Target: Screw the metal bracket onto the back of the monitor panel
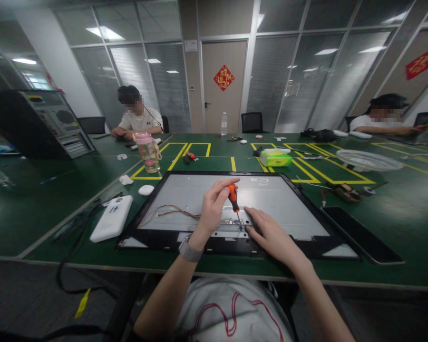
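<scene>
Screwdriver [233, 194], slightly tilted, its handle pinched in the left hand [213, 205], presumably so that the tip bears on the metal strip [223, 234] below. The right hand [269, 229] lies loosely spread on the panel [288, 202] just beside the tip, probably as a steadying weight. The panel lies flat on the bench [74, 199] beneath both hands; wires [174, 207] run leftward, apart from the tip.

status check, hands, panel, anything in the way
Left hand grips screwdriver, tip down at gray panel. Right hand rests on panel. Possible snag: coloured wires near left hand.
</scene>
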